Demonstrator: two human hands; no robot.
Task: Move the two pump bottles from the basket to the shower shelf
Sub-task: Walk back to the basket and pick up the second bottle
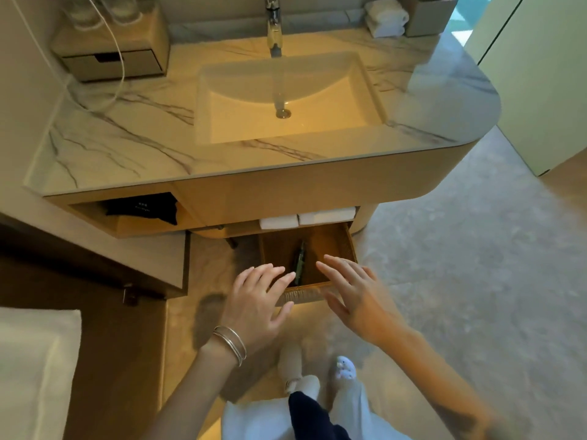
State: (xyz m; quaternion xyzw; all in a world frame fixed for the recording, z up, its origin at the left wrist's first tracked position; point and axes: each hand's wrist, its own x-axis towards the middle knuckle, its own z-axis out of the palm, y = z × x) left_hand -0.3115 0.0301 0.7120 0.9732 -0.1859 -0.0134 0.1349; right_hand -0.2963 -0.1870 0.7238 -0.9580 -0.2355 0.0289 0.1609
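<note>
The woven basket [305,295] holds a dark pump bottle [299,262] lying flat.

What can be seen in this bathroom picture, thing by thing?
basket: one, brown woven, below the towel shelf under the vanity
pump bottle: one visible, dark, lying in the basket; no second shows
folded towels: two, white, on the shelf above the basket
sink: one, white, set in the marble counter
tap: one, chrome, behind the sink
drawer box: one, tan, counter's back left
rolled towels: white, count unclear, counter's back right
black item: one, in the open cubby under the counter
left hand: open, silver bangles at wrist, at the basket's near edge
right hand: open, at the basket's near right corner
</note>
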